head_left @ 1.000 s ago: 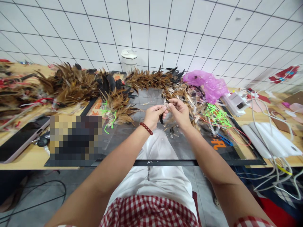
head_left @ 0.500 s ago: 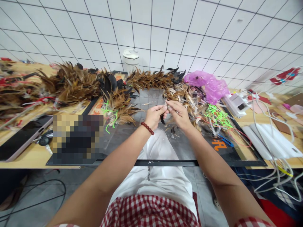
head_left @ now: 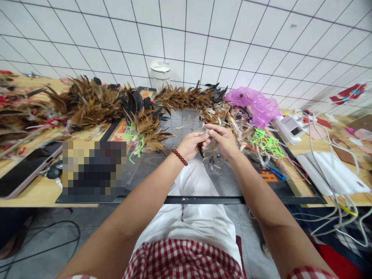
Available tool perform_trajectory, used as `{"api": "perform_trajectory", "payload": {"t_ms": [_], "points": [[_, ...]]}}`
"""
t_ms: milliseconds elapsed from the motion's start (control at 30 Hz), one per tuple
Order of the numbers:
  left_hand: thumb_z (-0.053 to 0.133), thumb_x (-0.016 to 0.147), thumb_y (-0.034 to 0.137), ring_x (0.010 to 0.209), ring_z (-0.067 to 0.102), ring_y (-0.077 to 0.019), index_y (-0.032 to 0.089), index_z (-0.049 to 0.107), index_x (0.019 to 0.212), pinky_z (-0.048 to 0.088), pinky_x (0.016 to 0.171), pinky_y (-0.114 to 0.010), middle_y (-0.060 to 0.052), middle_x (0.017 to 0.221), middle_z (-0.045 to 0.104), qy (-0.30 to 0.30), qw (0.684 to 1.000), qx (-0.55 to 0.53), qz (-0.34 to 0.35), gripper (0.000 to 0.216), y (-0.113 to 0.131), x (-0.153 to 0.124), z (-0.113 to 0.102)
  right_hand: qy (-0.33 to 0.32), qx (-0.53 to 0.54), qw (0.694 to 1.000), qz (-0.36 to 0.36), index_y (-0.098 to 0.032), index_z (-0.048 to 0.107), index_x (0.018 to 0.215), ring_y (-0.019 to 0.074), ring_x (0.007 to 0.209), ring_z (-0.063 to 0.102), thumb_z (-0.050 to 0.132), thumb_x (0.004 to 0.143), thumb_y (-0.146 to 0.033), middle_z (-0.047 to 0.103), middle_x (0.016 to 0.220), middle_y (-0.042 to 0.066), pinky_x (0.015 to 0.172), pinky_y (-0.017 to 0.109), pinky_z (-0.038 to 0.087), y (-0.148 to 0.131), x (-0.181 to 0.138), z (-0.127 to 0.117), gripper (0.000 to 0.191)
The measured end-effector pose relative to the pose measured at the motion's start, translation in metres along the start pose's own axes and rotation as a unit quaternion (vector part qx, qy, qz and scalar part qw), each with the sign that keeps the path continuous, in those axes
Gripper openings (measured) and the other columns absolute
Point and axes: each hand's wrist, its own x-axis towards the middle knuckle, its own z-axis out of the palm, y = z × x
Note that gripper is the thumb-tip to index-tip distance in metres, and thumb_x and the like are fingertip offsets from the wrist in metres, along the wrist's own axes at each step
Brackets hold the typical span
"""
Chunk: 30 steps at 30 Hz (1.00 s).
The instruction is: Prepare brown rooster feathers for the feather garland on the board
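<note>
My left hand (head_left: 190, 145), with a brown bead bracelet on its wrist, pinches a small feather (head_left: 200, 150) whose dark tip hangs below the fingers. Fingertips of my right hand (head_left: 222, 139) are closed on the pale quill end, touching the left ones. Most of the feather is hidden by the fingers. Just beyond my right hand lies a pile of loose brown and whitish feathers (head_left: 229, 118). A brown feather bundle (head_left: 149, 133) with bright green ties sits left of my hands. Behind them stretches a long brown feather strip (head_left: 183, 97) with black feathers at its right end.
A pink plastic bag (head_left: 255, 102), a green string tangle (head_left: 264, 141) and a blue cutter-like tool (head_left: 276, 172) lie to the right. White cables (head_left: 334, 209) trail over the table edge. A lidded cup (head_left: 160, 73) stands behind; a phone (head_left: 29, 168) and keys (head_left: 54, 172) lie left.
Both hands stay together with the feather between their fingertips. The right fingers have shifted slightly, and the left wrist has moved a little to the left. The surroundings are unchanged.
</note>
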Motion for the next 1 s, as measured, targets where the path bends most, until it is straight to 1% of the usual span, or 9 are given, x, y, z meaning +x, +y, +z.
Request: {"api": "perform_trajectory", "payload": {"t_ms": [200,300,467,567,633,733,800,867,1000], "points": [[0.075,0.07,0.018,0.05,0.056,-0.0064,0.007,0.066,0.074,0.045,0.05,-0.018,-0.004,0.062,0.064,0.001,0.999,0.049,-0.006,0.014,0.002,-0.001,0.0,-0.011,0.002,1.0,0.0,-0.019,0.066,0.073,0.0091,0.057,0.053,0.073,0.073,-0.044,0.06,0.063,-0.003,0.058,0.023,0.046,0.0,0.0,-0.002,0.025],[0.074,0.073,0.023,0.055,0.06,-0.0092,0.007,0.067,0.076,0.049,0.055,-0.022,-0.006,0.066,0.067,0.002,0.997,0.083,0.004,0.017,0.0,-0.001,0.001,0.013,-0.045,0.999,-0.022,-0.019,0.063,0.072,0.0092,0.053,0.051,0.071,0.075,-0.045,0.056,0.058,-0.004,0.056,0.024,0.044,-0.001,0.001,0.0,0.028],[0.074,0.072,0.02,0.046,0.053,-0.0067,0.008,0.064,0.068,0.042,0.048,-0.02,-0.002,0.056,0.061,0.043,0.993,0.095,0.051,0.016,-0.001,0.001,0.001,0.028,-0.171,0.983,-0.06,-0.018,0.066,0.083,0.0124,0.068,0.055,0.06,0.083,-0.039,0.063,0.076,0.001,0.068,0.027,0.046,-0.002,0.004,-0.006,0.021],[0.073,0.073,0.02,0.047,0.052,-0.0058,0.009,0.063,0.071,0.042,0.049,-0.019,0.0,0.056,0.059,0.064,0.995,0.044,0.062,0.015,0.004,0.001,-0.002,-0.003,-0.34,0.937,-0.084,-0.019,0.068,0.098,0.0147,0.073,0.055,0.059,0.08,-0.025,0.063,0.085,0.004,0.072,0.03,0.047,-0.007,0.004,-0.022,0.021],[0.071,0.075,0.02,0.048,0.051,-0.0049,0.011,0.061,0.071,0.042,0.05,-0.017,0.001,0.056,0.058,0.088,0.994,0.009,0.067,0.014,0.008,0.002,-0.003,-0.088,-0.442,0.887,-0.097,-0.019,0.07,0.097,0.0169,0.081,0.057,0.06,0.074,-0.013,0.063,0.088,0.005,0.079,0.031,0.046,-0.009,0.003,-0.034,0.026],[0.067,0.078,0.019,0.046,0.048,-0.0039,0.011,0.06,0.073,0.04,0.048,-0.016,0.003,0.056,0.055,0.121,0.99,-0.019,0.069,0.012,0.01,0.004,-0.005,-0.191,-0.511,0.834,-0.077,-0.022,0.073,0.092,0.0184,0.087,0.058,0.058,0.068,-0.005,0.063,0.086,0.004,0.082,0.031,0.045,-0.012,0.0,-0.046,0.032],[0.066,0.079,0.018,0.046,0.048,-0.004,0.011,0.059,0.073,0.04,0.048,-0.016,0.003,0.056,0.055,0.134,0.988,-0.024,0.071,0.011,0.009,0.005,-0.006,-0.185,-0.53,0.824,-0.076,-0.021,0.074,0.085,0.0184,0.084,0.058,0.061,0.068,-0.008,0.063,0.082,0.004,0.08,0.03,0.045,-0.012,0.0,-0.048,0.025],[0.066,0.078,0.018,0.046,0.048,-0.0041,0.012,0.059,0.074,0.04,0.048,-0.016,0.003,0.057,0.055,0.142,0.987,-0.023,0.074,0.011,0.008,0.005,-0.007,-0.124,-0.513,0.845,-0.09,-0.02,0.072,0.076,0.0175,0.079,0.058,0.063,0.072,-0.015,0.063,0.079,0.004,0.076,0.03,0.044,-0.012,0.001,-0.044,0.012],[0.063,0.081,0.015,0.049,0.05,-0.0049,0.012,0.059,0.075,0.042,0.05,-0.017,0.002,0.059,0.057,0.138,0.989,-0.027,0.051,0.008,0.009,0.004,-0.007,0.069,-0.323,0.943,-0.047,-0.017,0.067,0.08,0.0139,0.064,0.057,0.06,0.078,-0.028,0.063,0.07,0.001,0.064,0.028,0.045,-0.01,0.007,-0.03,0.012]]}}
